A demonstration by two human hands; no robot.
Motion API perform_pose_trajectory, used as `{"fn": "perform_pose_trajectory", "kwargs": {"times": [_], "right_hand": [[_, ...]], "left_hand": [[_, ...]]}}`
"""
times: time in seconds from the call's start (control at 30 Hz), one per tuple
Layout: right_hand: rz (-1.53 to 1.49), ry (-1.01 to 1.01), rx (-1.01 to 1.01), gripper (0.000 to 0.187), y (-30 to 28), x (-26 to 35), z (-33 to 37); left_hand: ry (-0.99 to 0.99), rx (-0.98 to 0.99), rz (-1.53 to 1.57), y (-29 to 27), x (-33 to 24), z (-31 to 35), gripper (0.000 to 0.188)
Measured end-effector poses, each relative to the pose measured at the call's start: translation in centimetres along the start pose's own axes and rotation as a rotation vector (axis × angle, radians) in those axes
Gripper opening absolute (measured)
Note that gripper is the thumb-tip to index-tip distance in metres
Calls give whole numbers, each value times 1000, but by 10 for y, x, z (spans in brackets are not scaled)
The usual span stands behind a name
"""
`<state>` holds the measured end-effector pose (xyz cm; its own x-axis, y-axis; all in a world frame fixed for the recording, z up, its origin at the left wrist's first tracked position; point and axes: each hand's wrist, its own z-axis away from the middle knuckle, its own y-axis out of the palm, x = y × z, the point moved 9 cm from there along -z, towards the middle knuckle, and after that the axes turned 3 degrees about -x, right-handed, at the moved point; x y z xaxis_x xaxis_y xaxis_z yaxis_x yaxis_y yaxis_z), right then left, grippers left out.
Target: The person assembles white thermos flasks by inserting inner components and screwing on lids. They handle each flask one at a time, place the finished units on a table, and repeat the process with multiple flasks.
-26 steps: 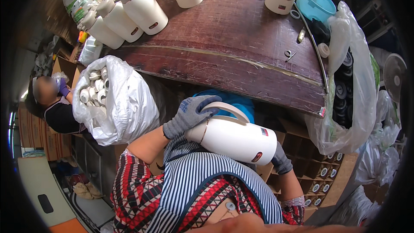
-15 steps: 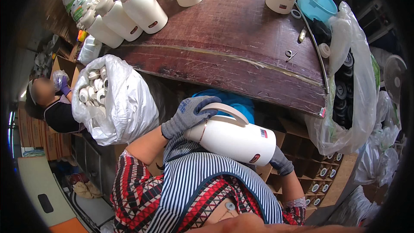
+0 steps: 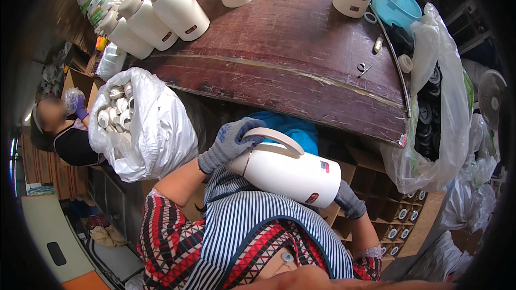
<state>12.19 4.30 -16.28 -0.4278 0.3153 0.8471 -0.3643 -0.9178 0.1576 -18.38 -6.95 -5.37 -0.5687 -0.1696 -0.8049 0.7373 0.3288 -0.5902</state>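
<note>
A cream-white vacuum jug lies on its side across my lap, its beige handle upward and its base toward the right. My left hand, in a grey and blue work glove, is closed around the top end of the jug by the handle. At the base is my gloved right hand; its fingers are mostly hidden behind the jug, with the palm side against the bottom. The jug's neck, under my left hand, is partly covered.
Ahead stands a dark red wooden table with several jugs at its left. A white sack of cream lids hangs left, a clear bag of black parts right. Below right is a divided carton. A person works far left.
The jug and both hands have shifted slightly left, and the jug has turned a little about its length. Both hands stay on it.
</note>
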Motion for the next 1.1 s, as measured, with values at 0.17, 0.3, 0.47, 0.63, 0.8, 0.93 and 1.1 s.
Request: {"fn": "perform_pose_trajectory", "kwargs": {"times": [0.17, 0.3, 0.47, 0.63, 0.8, 0.93, 1.1], "right_hand": [[155, -91, -101, 69, 0, 6, 9], [324, -223, -216, 76, 13, 25, 13], [419, -263, -250, 82, 24, 42, 12], [411, -289, -247, 82, 30, 50, 0], [413, -147, -185, 74, 35, 66, -2], [319, -19, -162, 59, 23, 58, -10], [386, -61, -243, 57, 35, 115, -7]], "left_hand": [[45, -37, 16, -3, 16, 5, 38], [75, -66, -9, -9, 20, 11, 40], [-95, -319, 584, -17, 66, 35, 50], [-320, -185, 579, -3, 115, 61, 49], [-362, -236, 640, -10, 106, 58, 39], [-245, -256, 759, -19, 103, 46, 40], [-280, -281, 806, -23, 118, 37, 37]]}}
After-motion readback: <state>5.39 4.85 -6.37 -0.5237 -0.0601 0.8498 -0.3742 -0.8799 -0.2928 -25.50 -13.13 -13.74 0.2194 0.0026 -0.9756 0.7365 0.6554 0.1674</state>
